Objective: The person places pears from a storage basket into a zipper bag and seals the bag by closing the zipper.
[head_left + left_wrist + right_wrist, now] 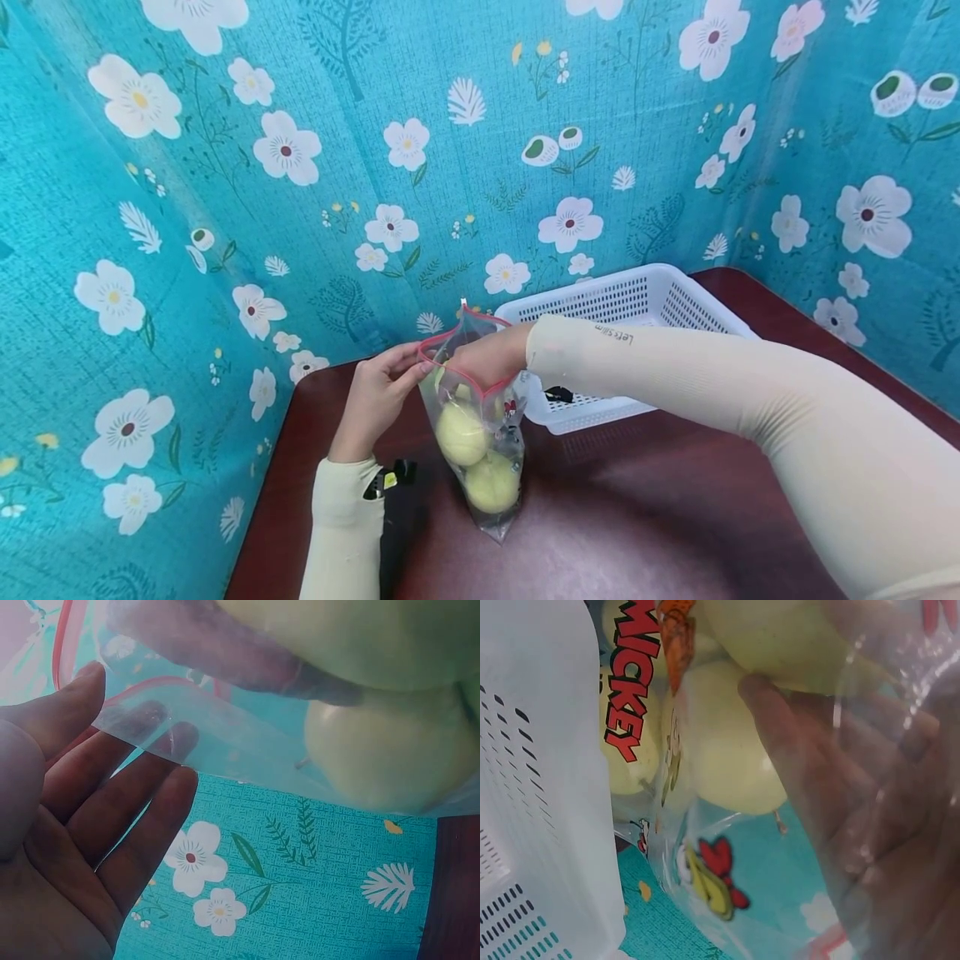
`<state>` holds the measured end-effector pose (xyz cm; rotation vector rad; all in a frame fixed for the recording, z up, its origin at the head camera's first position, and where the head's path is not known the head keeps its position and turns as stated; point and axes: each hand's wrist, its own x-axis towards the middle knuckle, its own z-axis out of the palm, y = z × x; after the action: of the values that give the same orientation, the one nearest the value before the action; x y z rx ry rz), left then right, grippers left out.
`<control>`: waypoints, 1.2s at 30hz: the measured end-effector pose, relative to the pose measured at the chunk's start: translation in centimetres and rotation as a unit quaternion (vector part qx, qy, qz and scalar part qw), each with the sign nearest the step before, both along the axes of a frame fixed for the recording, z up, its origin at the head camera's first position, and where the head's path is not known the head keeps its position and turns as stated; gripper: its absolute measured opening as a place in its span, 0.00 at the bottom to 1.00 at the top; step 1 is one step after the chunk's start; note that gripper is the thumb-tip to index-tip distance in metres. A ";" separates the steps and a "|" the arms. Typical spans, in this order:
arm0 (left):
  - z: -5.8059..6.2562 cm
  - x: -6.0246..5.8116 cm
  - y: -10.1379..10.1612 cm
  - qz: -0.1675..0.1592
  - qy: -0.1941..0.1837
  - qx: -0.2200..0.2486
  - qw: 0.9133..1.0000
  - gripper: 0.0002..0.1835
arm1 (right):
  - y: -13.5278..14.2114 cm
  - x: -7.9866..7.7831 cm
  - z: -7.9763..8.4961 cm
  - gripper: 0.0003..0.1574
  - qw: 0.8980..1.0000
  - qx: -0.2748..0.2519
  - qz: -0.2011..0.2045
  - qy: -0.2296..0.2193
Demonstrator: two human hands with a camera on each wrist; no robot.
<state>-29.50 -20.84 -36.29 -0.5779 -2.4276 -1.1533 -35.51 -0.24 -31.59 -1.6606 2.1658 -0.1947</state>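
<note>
"What's that left hand (373, 407) up to?"

"Pinching the red zip rim (495, 388) of a clear plastic bag (517, 433) between thumb and forefinger. From the wrist view, its other fingers lie fairly loose, a little apart, behind the plastic."

"And the right hand (491, 358)?"

"Down inside the bag, past the mouth. One fingertip touches a pale green fruit (780, 641), but whether the hand has hold of it I can't tell; the film and its glare blur the other fingers."

"Where's the bag, exactly?"

"Above the tabletop (622, 508), nearer its left edge than its right, leaning slightly. I can't be sure the bottom corner rests on the wood."

"How are the fruits sitting?"

"Two show clearly from above: a lower fruit (492, 483) near the bottom of the bag, and another fruit (461, 434) touching it, just higher and to the left. There's MICKEY lettering (632, 679) on the plastic too."

"That white basket (656, 273)?"

"By the tabletop's back edge, towards the far right corner, just beside the bag. The right sleeve (645, 358), a cream one, crosses over it."
</note>
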 end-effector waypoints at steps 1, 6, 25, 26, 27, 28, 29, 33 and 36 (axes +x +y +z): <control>0.1 0.0 0.0 -0.001 0.000 0.000 1.000 0.17 | 0.0 0.0 0.1 0.40 1.000 0.002 0.003 0.004; 0.3 0.0 0.0 -0.002 0.000 0.001 1.000 0.18 | -0.2 -0.3 0.3 0.40 0.999 0.020 0.022 0.038; 0.3 0.2 -0.3 0.011 -0.024 -0.002 1.000 0.20 | 0.9 -1.5 2.7 0.14 0.996 0.025 -0.057 0.062; 0.3 0.2 -0.3 0.012 -0.025 -0.004 1.000 0.20 | 1.1 -1.6 2.9 0.13 0.996 0.016 -0.063 0.057; 0.4 0.3 -0.3 0.012 -0.027 -0.005 1.000 0.20 | 1.2 -1.7 3.1 0.11 0.996 0.008 -0.062 0.056; 0.3 0.3 -0.4 0.012 -0.027 -0.006 1.000 0.20 | 1.4 -1.7 3.3 0.10 0.997 0.003 -0.063 0.050; 0.3 0.3 -0.4 0.013 -0.029 -0.005 0.999 0.20 | 1.6 -1.7 3.5 0.10 0.997 -0.004 -0.062 0.048; 0.2 0.5 -0.3 0.017 -0.039 0.015 0.999 0.21 | 2.5 -1.6 4.1 0.14 0.996 -0.023 -0.076 0.049; 0.0 0.7 -0.1 0.018 -0.053 0.038 0.998 0.23 | 2.9 -1.6 4.5 0.17 0.994 -0.037 -0.089 0.053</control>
<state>-28.81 -20.94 -36.24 -0.4589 -2.4589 -1.2851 -37.07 2.70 -27.11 -1.5487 2.4147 -0.2466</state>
